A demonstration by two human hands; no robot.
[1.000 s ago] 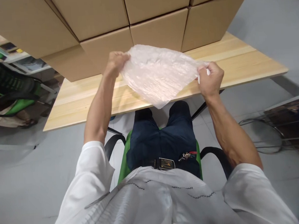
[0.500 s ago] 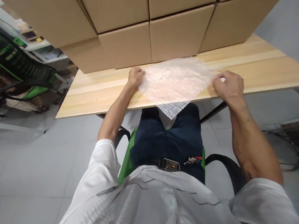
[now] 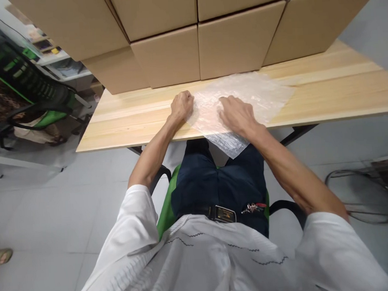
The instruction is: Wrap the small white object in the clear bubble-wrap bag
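Note:
A thin, clear, crinkled plastic sheet (image 3: 270,91) lies across the wooden table, and one corner hangs over the front edge above my lap. My left hand (image 3: 182,105) is closed at its left edge, with the plastic pinched in the fingers. On the middle of the sheet rests my right hand (image 3: 237,115), knuckles up and fingers curled in against the plastic. Its fingertips and thumb are mostly hidden from above. To the right of that hand the film spreads loosely over the wood.
Stacked cardboard boxes (image 3: 231,45) line the back of the table (image 3: 122,124). Another chair (image 3: 26,82) stands at the left, with part of a person beside it. A sandalled foot (image 3: 0,256) shows at the left edge. A round wire frame (image 3: 360,196) stands at the lower right.
My right hand has let go of the sheet's right edge and moved left onto its middle. My left hand stays at the left edge. A sandalled foot has come into view.

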